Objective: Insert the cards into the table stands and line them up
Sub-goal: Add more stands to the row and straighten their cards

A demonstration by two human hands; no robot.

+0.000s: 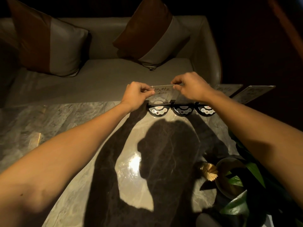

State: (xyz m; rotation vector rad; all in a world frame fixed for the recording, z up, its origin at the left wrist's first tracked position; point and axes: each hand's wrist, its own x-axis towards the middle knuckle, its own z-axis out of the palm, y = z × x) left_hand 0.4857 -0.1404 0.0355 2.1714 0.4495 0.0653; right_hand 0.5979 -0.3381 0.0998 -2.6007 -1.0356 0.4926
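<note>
A clear card (162, 93) with dark lettering stands upright over the leftmost black stand (158, 110); its lower edge is at the stand's slot. My left hand (136, 94) pinches the card's top left corner and my right hand (191, 87) pinches its top right corner. Two more black half-round stands (182, 110) (206, 110) sit in a row to the right along the table's far edge. Two further clear cards (227, 90) (252, 93) lie at the far right of the table.
The marble table (65, 122) carries my shadow in its middle. A dark pot with green leaves (232, 177) and a holder of toothpicks (210, 172) stand at the near right. A grey sofa with two cushions (54, 46) (152, 35) lies beyond the table.
</note>
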